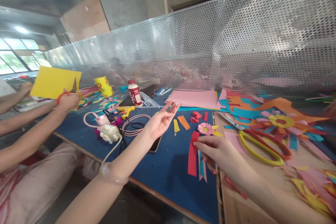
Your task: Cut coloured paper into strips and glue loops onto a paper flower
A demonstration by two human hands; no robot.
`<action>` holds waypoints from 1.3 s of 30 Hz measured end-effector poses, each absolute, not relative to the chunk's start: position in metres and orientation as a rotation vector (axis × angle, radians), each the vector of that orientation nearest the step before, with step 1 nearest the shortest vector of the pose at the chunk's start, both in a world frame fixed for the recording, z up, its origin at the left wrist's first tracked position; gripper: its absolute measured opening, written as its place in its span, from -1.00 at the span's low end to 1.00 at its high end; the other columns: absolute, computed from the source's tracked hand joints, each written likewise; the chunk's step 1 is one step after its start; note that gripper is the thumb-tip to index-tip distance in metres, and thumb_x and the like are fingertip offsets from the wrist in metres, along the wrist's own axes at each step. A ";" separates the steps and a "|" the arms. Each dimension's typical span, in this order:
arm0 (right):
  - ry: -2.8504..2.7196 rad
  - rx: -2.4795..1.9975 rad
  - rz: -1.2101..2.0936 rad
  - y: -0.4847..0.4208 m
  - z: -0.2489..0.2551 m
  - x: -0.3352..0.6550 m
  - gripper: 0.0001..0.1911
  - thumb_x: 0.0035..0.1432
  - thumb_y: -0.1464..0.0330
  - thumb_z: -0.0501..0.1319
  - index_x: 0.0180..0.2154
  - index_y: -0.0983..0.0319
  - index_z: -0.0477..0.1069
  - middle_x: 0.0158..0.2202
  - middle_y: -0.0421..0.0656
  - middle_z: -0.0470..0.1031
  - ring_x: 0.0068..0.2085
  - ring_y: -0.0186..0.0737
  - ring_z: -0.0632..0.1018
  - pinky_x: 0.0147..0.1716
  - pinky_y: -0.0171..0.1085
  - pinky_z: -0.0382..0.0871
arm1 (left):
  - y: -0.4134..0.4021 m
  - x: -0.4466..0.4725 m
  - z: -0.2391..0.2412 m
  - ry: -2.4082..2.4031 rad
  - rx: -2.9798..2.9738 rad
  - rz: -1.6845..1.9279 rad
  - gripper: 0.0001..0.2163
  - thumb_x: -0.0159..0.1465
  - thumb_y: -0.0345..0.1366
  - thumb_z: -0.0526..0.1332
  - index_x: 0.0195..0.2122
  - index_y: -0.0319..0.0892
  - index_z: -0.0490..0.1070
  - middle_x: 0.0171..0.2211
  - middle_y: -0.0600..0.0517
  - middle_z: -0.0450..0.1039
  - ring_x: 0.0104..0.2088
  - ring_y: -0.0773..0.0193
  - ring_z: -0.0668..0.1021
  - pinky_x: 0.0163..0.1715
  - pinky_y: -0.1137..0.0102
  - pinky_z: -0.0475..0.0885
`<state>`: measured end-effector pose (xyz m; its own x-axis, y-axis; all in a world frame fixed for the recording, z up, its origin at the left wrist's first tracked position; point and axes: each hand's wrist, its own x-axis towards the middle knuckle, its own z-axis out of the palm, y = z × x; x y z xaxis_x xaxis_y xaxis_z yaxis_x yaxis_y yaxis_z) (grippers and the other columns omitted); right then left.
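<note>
My right hand (216, 150) pinches a red paper strip (193, 157) by its side, and the strip hangs over the blue tabletop. Beside it, partly behind my fingers, are narrow blue and pink paper ribbons (202, 168); whether I hold these too is unclear. My left hand (162, 120) is raised over the table, palm up with fingers stretched out and nothing in it. Close to the hands lie a pink paper flower (205, 128), an orange paper piece (183, 122), a yellow piece (176, 126) and curled red scraps (195, 116).
Large scissors (262, 150) with yellow and orange handles lie at right near a layered paper flower (280, 120). A yellow glue gun (127, 111), power strip (109, 133), phone (155, 145) and bottle (134, 94) stand left. Another person cuts yellow paper (54, 81).
</note>
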<state>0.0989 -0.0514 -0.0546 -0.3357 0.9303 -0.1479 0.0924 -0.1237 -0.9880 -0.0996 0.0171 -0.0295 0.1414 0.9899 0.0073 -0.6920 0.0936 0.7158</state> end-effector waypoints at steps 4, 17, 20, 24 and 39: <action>-1.407 -1.193 1.443 -0.051 -0.052 0.099 -0.76 0.04 0.23 0.20 -0.34 0.26 0.48 -0.74 -0.33 0.29 -0.76 -0.44 0.29 -0.73 -0.41 0.16 | 0.013 -0.099 -0.032 0.667 0.971 1.318 -0.57 0.06 -0.68 0.07 -0.05 -0.25 0.35 0.01 -0.07 0.39 0.08 0.22 0.41 0.13 0.38 0.25; -1.006 -1.045 1.539 -0.043 -0.052 0.105 -0.72 -0.11 0.22 0.33 -0.46 0.32 0.45 -0.72 -0.32 0.23 -0.70 -0.46 0.24 -0.74 -0.42 0.15 | -0.029 -0.084 -0.029 0.954 2.853 1.092 -0.82 0.07 -0.32 0.33 -0.27 0.01 0.51 0.14 0.02 0.05 0.23 -0.03 0.01 0.19 0.01 -0.08; -1.027 -1.067 1.522 -0.042 -0.053 0.103 -0.72 -0.10 0.21 0.31 -0.45 0.32 0.44 -0.73 -0.33 0.22 -0.73 -0.44 0.25 -0.76 -0.41 0.12 | -0.025 -0.082 -0.030 0.880 2.871 1.157 -0.92 0.08 -0.26 0.34 -0.37 0.03 0.53 0.06 0.04 0.14 0.18 0.04 0.11 0.18 0.07 -0.04; -1.086 -1.088 1.467 -0.042 -0.056 0.102 -0.71 -0.06 0.18 0.27 -0.47 0.31 0.42 -0.73 -0.33 0.22 -0.74 -0.43 0.26 -0.77 -0.39 0.13 | -0.026 -0.079 -0.031 0.830 2.818 1.134 -0.95 0.08 -0.24 0.33 -0.40 0.05 0.55 0.03 0.04 0.20 0.13 0.08 0.18 0.16 0.11 0.01; -1.479 -1.045 0.934 -0.056 -0.056 0.100 -0.78 0.12 0.25 0.15 -0.28 0.20 0.52 -0.52 -0.22 0.45 -0.50 -0.32 0.47 -0.58 -0.40 0.29 | -0.023 -0.074 -0.041 0.901 2.300 1.131 -0.91 0.19 -0.27 0.23 -0.43 -0.13 0.42 -0.15 0.00 0.39 -0.02 0.19 0.35 0.06 0.17 0.22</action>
<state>0.1001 -0.0559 -0.0563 -0.0681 0.9491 0.3074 0.1304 0.3140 -0.9404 -0.0739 -0.0229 -0.0411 0.4589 0.7079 0.5369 0.3650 -0.7011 0.6125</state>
